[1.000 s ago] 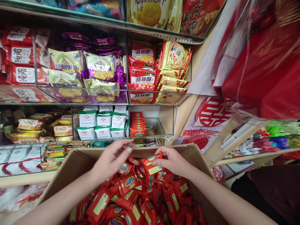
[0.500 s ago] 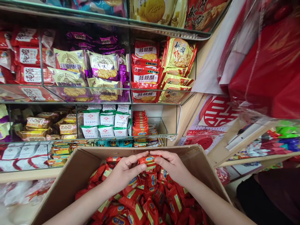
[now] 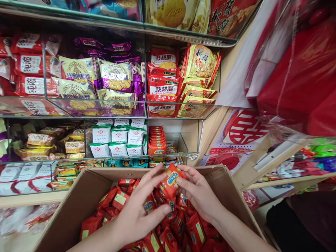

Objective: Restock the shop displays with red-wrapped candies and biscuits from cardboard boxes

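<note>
A small red snack packet [image 3: 171, 179] with a blue and yellow label is tilted above the box, pinched between the thumb and fingers of my right hand [image 3: 201, 192]. My left hand [image 3: 143, 206] hovers just left of it, thumb and fingers spread apart. Its fingertips come close to the packet's left edge; whether they touch I cannot tell. Below both hands, an open cardboard box [image 3: 65, 206] holds a heap of similar red packets [image 3: 168, 239]. Behind the box, a stack of matching red packets [image 3: 156, 145] stands in a clear shelf compartment.
Glass-fronted shelves [image 3: 110, 111] of wrapped biscuits rise beyond the box. White and green packets [image 3: 118, 140] sit left of the red stack. Red plastic-wrapped goods [image 3: 296, 80] hang at the upper right. Part of a person in dark clothing [image 3: 301, 220] shows at lower right.
Both hands held a red packet between them before. My left hand has come away and opened, moving left and nearer; the packet is now turned label-forward in my right hand.
</note>
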`<state>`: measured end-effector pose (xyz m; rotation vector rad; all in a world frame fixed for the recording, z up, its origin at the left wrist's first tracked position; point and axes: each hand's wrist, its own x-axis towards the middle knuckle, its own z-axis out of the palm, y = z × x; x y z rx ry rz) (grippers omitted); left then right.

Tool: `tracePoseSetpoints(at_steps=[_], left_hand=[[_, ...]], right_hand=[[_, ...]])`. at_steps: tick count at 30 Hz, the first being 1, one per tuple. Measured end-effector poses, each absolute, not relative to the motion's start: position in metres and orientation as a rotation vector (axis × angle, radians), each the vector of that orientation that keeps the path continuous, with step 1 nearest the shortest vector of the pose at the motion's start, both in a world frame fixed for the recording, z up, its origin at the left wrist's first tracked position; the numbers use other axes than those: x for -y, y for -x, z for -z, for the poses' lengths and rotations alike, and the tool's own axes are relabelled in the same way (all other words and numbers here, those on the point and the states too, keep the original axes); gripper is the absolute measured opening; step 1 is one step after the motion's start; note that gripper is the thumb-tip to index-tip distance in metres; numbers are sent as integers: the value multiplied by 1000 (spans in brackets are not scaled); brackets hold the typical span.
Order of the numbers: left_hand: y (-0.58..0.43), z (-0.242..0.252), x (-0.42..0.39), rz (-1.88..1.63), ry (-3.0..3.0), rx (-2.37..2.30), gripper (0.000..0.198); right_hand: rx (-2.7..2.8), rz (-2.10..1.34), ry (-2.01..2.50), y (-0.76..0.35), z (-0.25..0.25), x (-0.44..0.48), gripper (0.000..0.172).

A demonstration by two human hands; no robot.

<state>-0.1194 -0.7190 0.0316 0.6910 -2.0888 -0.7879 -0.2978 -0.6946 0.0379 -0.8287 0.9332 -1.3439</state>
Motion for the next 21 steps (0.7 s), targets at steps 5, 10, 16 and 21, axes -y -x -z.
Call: tracePoseSetpoints(at_steps=[5,10,16,21], left_hand=[[129,-35,724,1493,-849,1580,48],[130,-32,725,1418,-923,1676,42],[102,-57,746,729,-897,2159,38],[61,-81,795,156,-950,2322,19]], right_hand=[[-990,1354,945,302,-36,696,35],[-1038,1278,1163,301,-34,695,27],[-1120,1256,1489,322,-59,718,25],[-1718,1414,1774,337,-81,794,25]])
